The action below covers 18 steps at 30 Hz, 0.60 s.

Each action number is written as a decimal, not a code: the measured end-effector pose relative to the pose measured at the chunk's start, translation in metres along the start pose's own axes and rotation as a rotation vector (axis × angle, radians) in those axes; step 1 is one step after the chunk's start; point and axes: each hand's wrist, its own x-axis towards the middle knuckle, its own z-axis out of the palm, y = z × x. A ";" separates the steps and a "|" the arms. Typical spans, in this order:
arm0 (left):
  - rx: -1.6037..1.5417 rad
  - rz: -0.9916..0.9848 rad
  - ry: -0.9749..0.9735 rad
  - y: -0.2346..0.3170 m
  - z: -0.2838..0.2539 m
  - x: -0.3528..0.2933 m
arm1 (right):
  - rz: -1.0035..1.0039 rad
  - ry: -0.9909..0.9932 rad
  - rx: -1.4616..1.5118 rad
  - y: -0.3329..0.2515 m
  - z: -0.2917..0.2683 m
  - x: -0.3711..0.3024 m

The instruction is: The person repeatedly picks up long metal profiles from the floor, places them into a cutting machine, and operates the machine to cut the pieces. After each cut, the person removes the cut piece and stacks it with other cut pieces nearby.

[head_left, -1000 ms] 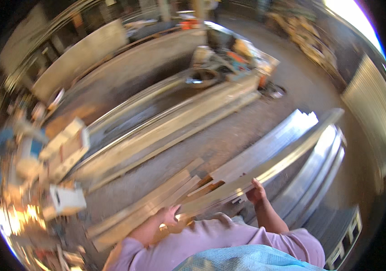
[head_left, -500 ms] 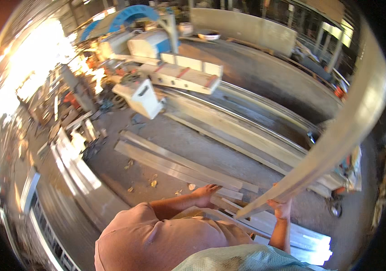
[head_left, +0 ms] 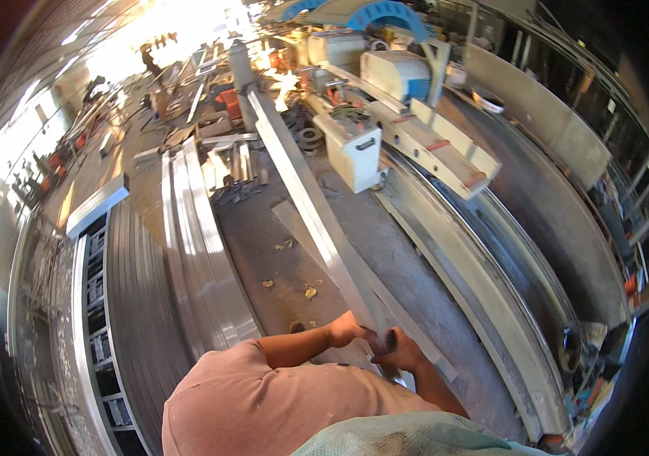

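Right of the stacked metal bars [head_left: 201, 258], a long metal beam [head_left: 324, 222] is gripped at its near end by the left hand [head_left: 347, 328] and right hand [head_left: 400, 351], set close together, so poor leverage could let it swing into the white box [head_left: 353, 158].

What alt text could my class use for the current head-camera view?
A person's left hand and right hand hold the near end of a long silvery bar stretching away from them. More long grey bars lie side by side to the left; a white box-shaped unit stands right of the bar's far part.
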 end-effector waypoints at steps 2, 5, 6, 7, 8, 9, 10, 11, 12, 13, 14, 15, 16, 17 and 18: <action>-0.140 -0.007 0.095 0.007 -0.033 -0.010 | -0.036 -0.005 0.041 -0.019 0.004 0.027; -0.317 -0.082 0.271 0.026 -0.105 -0.018 | -0.029 -0.068 0.008 -0.032 0.006 0.068; -0.220 0.017 0.354 0.032 -0.134 -0.019 | -0.027 -0.094 -0.011 -0.030 0.004 0.079; -0.173 0.101 0.398 0.039 -0.166 -0.023 | -0.031 -0.128 -0.061 -0.025 0.000 0.092; -0.254 0.119 0.457 0.046 -0.199 -0.026 | -0.038 -0.163 -0.098 -0.018 -0.004 0.102; -0.369 0.115 0.493 0.057 -0.240 -0.033 | -0.020 -0.201 -0.141 -0.008 -0.008 0.108; -0.393 0.272 0.410 0.067 -0.278 -0.044 | 0.010 -0.254 -0.047 0.001 -0.014 0.117; -0.447 0.339 0.404 0.078 -0.314 -0.048 | 0.113 -0.300 0.034 0.009 -0.023 0.126; -0.557 0.435 0.380 0.084 -0.340 -0.060 | 0.113 -0.302 0.174 0.014 -0.035 0.132; -0.540 0.453 0.313 0.100 -0.372 -0.070 | 0.215 -0.281 0.311 0.014 -0.045 0.139; -0.518 0.466 0.278 0.119 -0.400 -0.081 | 0.192 -0.241 0.284 0.009 -0.058 0.147; -0.484 0.400 0.365 0.140 -0.424 -0.090 | 0.226 -0.191 0.282 -0.001 -0.073 0.150; -0.488 0.332 0.599 0.156 -0.436 -0.100 | 0.145 -0.118 0.132 -0.016 -0.081 0.155; -0.502 0.423 0.489 0.172 -0.445 -0.108 | 0.083 -0.043 0.011 -0.036 -0.089 0.165; -0.442 0.412 0.532 0.188 -0.453 -0.116 | 0.064 0.000 -0.052 -0.057 -0.099 0.172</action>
